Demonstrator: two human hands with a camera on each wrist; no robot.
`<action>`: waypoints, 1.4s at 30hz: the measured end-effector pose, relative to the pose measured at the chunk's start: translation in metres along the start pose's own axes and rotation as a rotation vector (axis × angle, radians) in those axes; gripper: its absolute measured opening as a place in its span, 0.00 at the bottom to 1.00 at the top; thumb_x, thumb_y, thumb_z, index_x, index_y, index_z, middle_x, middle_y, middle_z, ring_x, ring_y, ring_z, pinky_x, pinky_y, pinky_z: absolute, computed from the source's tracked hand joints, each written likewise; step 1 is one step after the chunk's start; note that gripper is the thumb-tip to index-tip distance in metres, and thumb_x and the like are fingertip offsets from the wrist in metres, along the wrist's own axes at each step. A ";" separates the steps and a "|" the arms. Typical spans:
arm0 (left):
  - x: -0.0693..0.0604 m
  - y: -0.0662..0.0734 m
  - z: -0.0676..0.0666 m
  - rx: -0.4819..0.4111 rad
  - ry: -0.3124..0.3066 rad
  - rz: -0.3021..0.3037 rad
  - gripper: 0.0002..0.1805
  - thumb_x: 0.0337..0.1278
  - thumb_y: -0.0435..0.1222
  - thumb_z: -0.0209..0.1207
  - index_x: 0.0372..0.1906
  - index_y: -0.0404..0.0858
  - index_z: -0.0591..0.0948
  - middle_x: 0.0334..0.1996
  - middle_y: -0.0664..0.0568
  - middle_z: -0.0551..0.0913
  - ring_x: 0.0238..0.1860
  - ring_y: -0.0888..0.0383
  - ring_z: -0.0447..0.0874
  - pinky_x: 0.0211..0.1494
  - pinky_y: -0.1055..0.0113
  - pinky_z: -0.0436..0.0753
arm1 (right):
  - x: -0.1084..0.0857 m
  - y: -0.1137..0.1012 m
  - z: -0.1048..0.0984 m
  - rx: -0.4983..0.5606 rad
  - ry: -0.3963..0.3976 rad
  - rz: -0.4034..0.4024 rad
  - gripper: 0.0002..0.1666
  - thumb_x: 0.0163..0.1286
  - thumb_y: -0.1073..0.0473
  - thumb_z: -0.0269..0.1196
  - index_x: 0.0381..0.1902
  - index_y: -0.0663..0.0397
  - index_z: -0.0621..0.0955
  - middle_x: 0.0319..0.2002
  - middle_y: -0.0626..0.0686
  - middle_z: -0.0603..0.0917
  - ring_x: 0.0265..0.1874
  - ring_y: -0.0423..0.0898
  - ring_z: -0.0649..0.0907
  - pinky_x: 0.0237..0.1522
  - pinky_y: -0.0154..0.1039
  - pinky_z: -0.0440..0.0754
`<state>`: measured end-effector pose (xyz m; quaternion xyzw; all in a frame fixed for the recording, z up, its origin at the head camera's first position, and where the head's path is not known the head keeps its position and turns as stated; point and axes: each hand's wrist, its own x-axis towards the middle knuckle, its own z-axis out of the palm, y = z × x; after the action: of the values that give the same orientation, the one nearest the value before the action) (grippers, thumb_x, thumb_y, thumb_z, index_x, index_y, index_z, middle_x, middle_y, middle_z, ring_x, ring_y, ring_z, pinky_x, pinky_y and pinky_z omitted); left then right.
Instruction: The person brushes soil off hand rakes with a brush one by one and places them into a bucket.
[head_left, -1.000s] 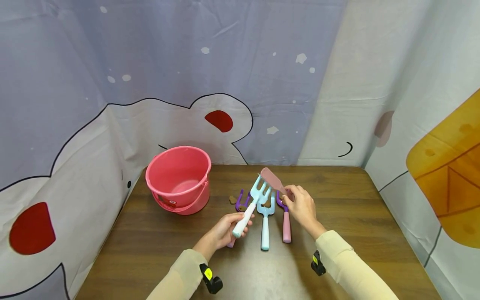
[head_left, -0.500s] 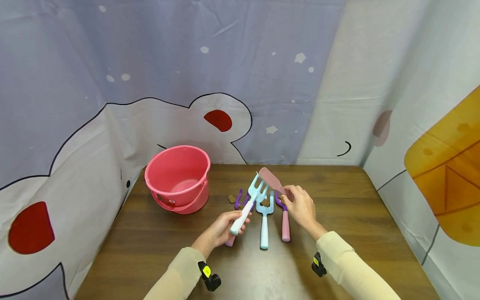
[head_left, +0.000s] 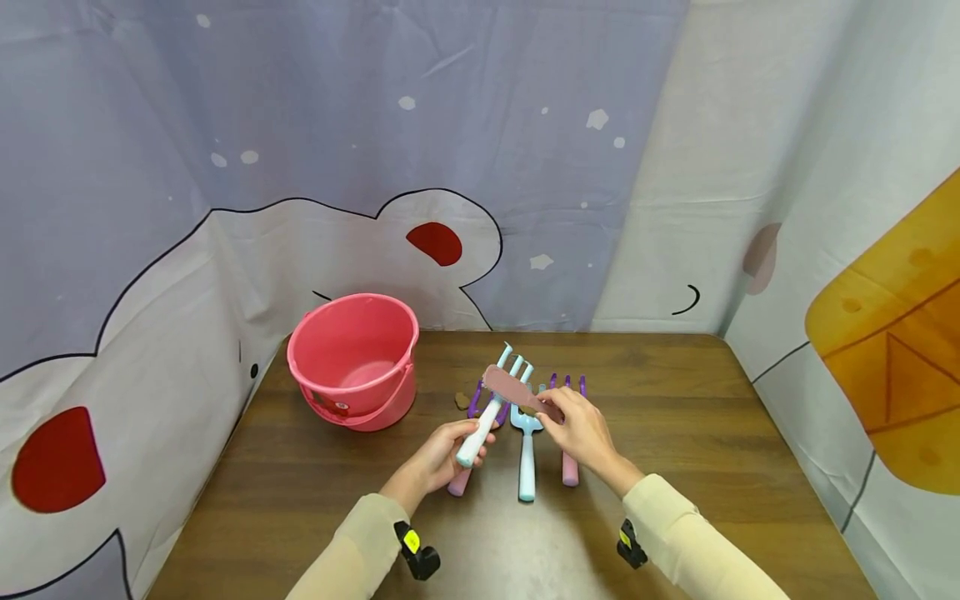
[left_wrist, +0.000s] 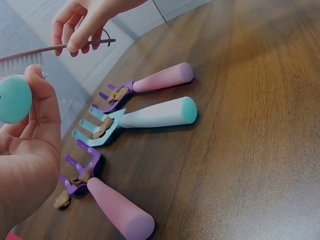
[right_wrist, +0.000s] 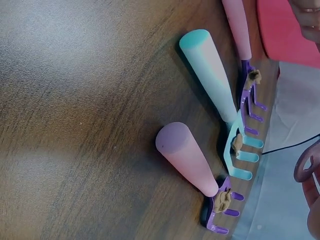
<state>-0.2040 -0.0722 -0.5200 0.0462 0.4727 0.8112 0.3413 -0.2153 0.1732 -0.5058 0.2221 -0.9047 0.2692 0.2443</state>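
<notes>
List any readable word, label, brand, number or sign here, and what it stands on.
No text can be read.
Small mark on the pink bucket: too small to read.
Yellow patches on both black wrist devices: any print too small to read.
Patterned backdrop: drawn shapes, no letters visible.

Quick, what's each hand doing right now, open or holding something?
Left hand: closed, holding a white-and-teal fork by its handle.
Right hand: closed, holding a pink brush by its handle.

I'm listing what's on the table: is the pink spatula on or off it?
Off: the right hand pinches the pink spatula, and the left wrist view shows it well clear of the table.
</notes>
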 end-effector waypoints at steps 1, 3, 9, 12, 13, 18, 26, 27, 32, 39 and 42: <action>0.000 0.000 0.000 -0.001 0.000 0.003 0.16 0.67 0.36 0.39 0.53 0.32 0.68 0.33 0.55 0.79 0.26 0.64 0.76 0.31 0.74 0.76 | 0.000 -0.001 0.001 -0.001 -0.003 -0.015 0.15 0.50 0.60 0.70 0.38 0.46 0.81 0.26 0.41 0.75 0.24 0.37 0.71 0.23 0.32 0.68; 0.001 -0.001 -0.001 0.002 0.000 0.008 0.17 0.67 0.36 0.39 0.54 0.31 0.67 0.33 0.55 0.79 0.26 0.64 0.76 0.30 0.74 0.76 | -0.001 -0.001 0.001 -0.006 -0.005 -0.029 0.15 0.50 0.60 0.70 0.38 0.45 0.81 0.25 0.41 0.74 0.24 0.37 0.70 0.23 0.31 0.68; 0.000 -0.004 -0.001 0.009 0.007 -0.003 0.24 0.67 0.36 0.38 0.60 0.24 0.60 0.32 0.55 0.79 0.25 0.65 0.75 0.30 0.75 0.75 | -0.001 0.001 0.003 -0.013 -0.001 -0.017 0.15 0.49 0.60 0.70 0.37 0.46 0.81 0.27 0.43 0.77 0.24 0.39 0.72 0.25 0.33 0.69; -0.001 -0.005 0.000 0.006 0.013 -0.017 0.25 0.67 0.36 0.38 0.62 0.23 0.59 0.32 0.55 0.78 0.25 0.65 0.75 0.29 0.75 0.75 | -0.001 0.004 0.003 -0.010 0.010 -0.001 0.15 0.48 0.61 0.71 0.37 0.48 0.81 0.28 0.43 0.78 0.24 0.39 0.72 0.25 0.34 0.70; -0.002 -0.005 0.000 0.010 0.011 -0.018 0.25 0.67 0.36 0.37 0.62 0.24 0.59 0.32 0.55 0.78 0.25 0.65 0.75 0.29 0.76 0.75 | -0.001 0.005 0.002 -0.008 0.014 0.004 0.15 0.48 0.62 0.71 0.37 0.48 0.81 0.28 0.43 0.78 0.23 0.39 0.72 0.25 0.34 0.70; -0.004 -0.004 0.001 0.015 -0.003 -0.018 0.24 0.68 0.37 0.38 0.62 0.26 0.61 0.33 0.55 0.78 0.26 0.65 0.75 0.30 0.75 0.75 | -0.001 0.009 0.003 -0.013 0.029 0.005 0.16 0.48 0.62 0.71 0.36 0.48 0.82 0.29 0.44 0.79 0.23 0.39 0.73 0.25 0.34 0.71; -0.005 -0.003 0.000 0.029 -0.016 -0.035 0.25 0.67 0.37 0.39 0.63 0.24 0.59 0.33 0.54 0.78 0.27 0.64 0.75 0.32 0.74 0.76 | 0.000 0.016 0.002 0.005 0.041 0.085 0.14 0.50 0.62 0.70 0.37 0.49 0.81 0.28 0.46 0.80 0.25 0.45 0.77 0.26 0.39 0.73; -0.005 -0.003 0.000 0.033 -0.018 -0.037 0.26 0.67 0.37 0.39 0.63 0.23 0.58 0.33 0.54 0.78 0.27 0.64 0.75 0.32 0.74 0.76 | 0.000 0.017 0.002 0.005 0.045 0.104 0.15 0.50 0.62 0.70 0.37 0.49 0.81 0.27 0.47 0.80 0.24 0.45 0.77 0.26 0.39 0.73; -0.005 -0.003 0.001 0.061 -0.033 -0.038 0.27 0.67 0.37 0.40 0.63 0.21 0.57 0.33 0.54 0.79 0.26 0.64 0.75 0.32 0.74 0.76 | 0.000 0.019 0.000 -0.017 0.059 0.161 0.15 0.49 0.61 0.71 0.37 0.48 0.81 0.28 0.47 0.79 0.23 0.43 0.75 0.25 0.39 0.71; -0.007 0.000 0.001 0.090 -0.028 -0.032 0.26 0.67 0.37 0.41 0.63 0.22 0.59 0.34 0.52 0.79 0.27 0.63 0.76 0.32 0.73 0.76 | 0.003 0.023 -0.002 -0.070 0.072 0.225 0.14 0.50 0.59 0.70 0.36 0.48 0.81 0.26 0.48 0.78 0.24 0.44 0.76 0.25 0.43 0.73; -0.007 0.001 0.001 0.104 -0.015 -0.026 0.26 0.67 0.36 0.40 0.62 0.21 0.60 0.35 0.52 0.79 0.27 0.63 0.76 0.32 0.73 0.77 | 0.004 0.025 -0.003 -0.078 0.092 0.244 0.15 0.49 0.59 0.70 0.37 0.49 0.81 0.27 0.49 0.79 0.25 0.46 0.78 0.27 0.46 0.74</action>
<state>-0.1989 -0.0760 -0.5171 0.0639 0.5123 0.7804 0.3526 -0.2307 0.1931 -0.5111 0.0882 -0.9226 0.2716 0.2593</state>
